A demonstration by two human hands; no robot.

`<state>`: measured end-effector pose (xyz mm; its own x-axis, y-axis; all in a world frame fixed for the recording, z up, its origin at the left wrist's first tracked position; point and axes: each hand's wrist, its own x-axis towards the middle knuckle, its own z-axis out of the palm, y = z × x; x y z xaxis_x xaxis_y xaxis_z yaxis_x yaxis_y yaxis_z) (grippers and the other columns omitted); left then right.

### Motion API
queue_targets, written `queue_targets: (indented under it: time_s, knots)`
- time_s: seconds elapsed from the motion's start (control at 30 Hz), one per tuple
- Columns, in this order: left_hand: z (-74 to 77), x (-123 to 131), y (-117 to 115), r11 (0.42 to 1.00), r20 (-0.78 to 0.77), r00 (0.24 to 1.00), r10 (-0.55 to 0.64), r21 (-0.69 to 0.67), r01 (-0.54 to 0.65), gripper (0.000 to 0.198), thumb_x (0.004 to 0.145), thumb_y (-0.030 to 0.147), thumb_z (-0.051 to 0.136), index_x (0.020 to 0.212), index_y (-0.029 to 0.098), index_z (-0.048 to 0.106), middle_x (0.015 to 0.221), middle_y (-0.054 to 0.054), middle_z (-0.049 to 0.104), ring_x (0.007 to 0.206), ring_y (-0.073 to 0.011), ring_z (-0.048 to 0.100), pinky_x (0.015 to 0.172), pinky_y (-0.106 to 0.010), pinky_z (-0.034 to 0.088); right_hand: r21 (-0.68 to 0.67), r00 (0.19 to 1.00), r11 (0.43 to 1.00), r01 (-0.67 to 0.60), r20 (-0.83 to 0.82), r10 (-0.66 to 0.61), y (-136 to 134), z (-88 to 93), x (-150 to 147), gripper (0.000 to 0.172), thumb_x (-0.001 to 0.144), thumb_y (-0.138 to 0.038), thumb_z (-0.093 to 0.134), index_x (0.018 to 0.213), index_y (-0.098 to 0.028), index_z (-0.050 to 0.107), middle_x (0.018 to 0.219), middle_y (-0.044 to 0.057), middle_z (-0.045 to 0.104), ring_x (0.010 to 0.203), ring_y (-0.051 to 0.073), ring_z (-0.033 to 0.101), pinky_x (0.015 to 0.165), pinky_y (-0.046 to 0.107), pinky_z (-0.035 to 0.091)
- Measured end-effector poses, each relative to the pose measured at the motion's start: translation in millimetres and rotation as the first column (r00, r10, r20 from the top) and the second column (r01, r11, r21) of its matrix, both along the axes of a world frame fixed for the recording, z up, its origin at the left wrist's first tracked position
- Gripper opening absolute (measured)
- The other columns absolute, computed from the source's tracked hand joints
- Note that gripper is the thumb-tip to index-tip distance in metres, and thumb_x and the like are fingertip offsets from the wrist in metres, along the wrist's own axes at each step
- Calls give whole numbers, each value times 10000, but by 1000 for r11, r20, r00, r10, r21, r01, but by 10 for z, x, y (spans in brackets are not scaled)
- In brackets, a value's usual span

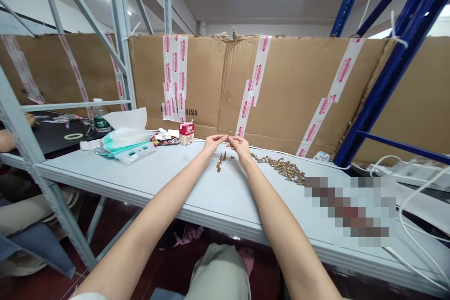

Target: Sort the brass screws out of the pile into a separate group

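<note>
Behind the left hand (212, 143), taped cardboard (204, 79) reads CHINA.

Scattered over the pale grey counter (176, 173) lie dozens of small brass-coloured metal parts (283, 168), too small to make out exactly. Most form a long, loose, uneven band that trails away to the right, with the parts heaped and overlapping at its far end. A smaller, short cluster (221, 161) sits apart, just below the person's raised hands. The left hand (213, 143) and right hand (241, 146) are held up over the counter, and their fingers (222, 138) meet at the tips, though whatever they might be pinching is too small to see.
</note>
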<state>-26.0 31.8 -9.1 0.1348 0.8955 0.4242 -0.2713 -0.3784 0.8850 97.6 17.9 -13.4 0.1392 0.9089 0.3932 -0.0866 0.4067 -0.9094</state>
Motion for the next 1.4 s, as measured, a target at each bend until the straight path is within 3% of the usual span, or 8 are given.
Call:
queue_targets:
  time_s: [0.17, 0.37, 0.63, 0.83, 0.93, 1.17, 1.3, 1.4]
  knots:
    - [-29, 5, 4, 995, -13, 1000, -25, -98, 23, 308, 575, 369, 716, 820, 181, 698, 930, -79, 684, 902, -211, 576, 845, -355, 361, -30, 999, 999, 38, -14, -38, -12, 2, -35, 315, 605, -441, 658, 688, -148, 577, 711, 47, 660, 508, 80, 557, 425, 178, 306]
    - [4, 80, -57, 1000, 81, 997, 10, 25, -12, 268, 575, 329, 720, 781, 158, 706, 837, -78, 698, 878, -203, 596, 883, -342, 375, -85, 998, 995, 60, -14, -61, -28, 28, -36, 299, 691, -446, 574, 739, -153, 606, 811, 66, 676, 488, 69, 543, 391, 174, 266]
    - [18, 68, -50, 998, 152, 987, 46, 27, -51, 272, 569, 318, 723, 781, 148, 707, 866, -86, 694, 892, -209, 596, 878, -345, 401, 20, 993, 996, 83, 81, -85, -38, 42, -61, 287, 645, -386, 627, 817, -157, 609, 826, 75, 675, 595, 126, 604, 429, 189, 298]
    - [28, 65, -18, 999, 140, 990, -1, 43, -5, 273, 582, 317, 716, 798, 151, 707, 891, -86, 690, 893, -203, 596, 886, -341, 397, 232, 965, 971, 59, 235, -115, -101, 50, -88, 285, 778, -472, 467, 744, -193, 510, 642, -6, 604, 476, 81, 498, 500, 213, 379]
    - [37, 69, -15, 997, 116, 993, -18, 76, 9, 271, 591, 318, 710, 806, 153, 706, 899, -79, 690, 907, -201, 593, 896, -337, 392, 280, 956, 957, 80, 249, -153, -117, 51, -103, 344, 807, -515, 405, 675, -201, 456, 550, -31, 516, 432, 72, 425, 488, 215, 355]
    - [63, 97, -68, 992, 85, 996, -12, 129, 1, 245, 591, 312, 708, 775, 149, 704, 855, -73, 694, 880, -198, 599, 889, -336, 392, 52, 996, 998, -47, 76, 43, -59, 97, -125, 485, 765, -628, 382, 544, -207, 292, 422, -55, 299, 368, 62, 272, 376, 209, 192]
    - [60, 100, -62, 997, 124, 992, -1, 79, -9, 249, 581, 313, 715, 765, 147, 704, 813, -69, 694, 852, -203, 605, 866, -338, 403, -25, 992, 992, -123, 24, 124, -58, 100, -184, 500, 762, -659, 346, 556, -207, 293, 413, -58, 321, 345, 57, 263, 369, 206, 203]
    - [51, 96, -48, 999, 151, 988, 0, 49, -8, 256, 588, 319, 711, 775, 144, 703, 806, -69, 693, 847, -202, 607, 855, -336, 407, 14, 994, 997, -70, 87, 69, -78, 94, -204, 488, 750, -676, 336, 617, -208, 368, 434, -50, 378, 352, 68, 303, 377, 212, 223]
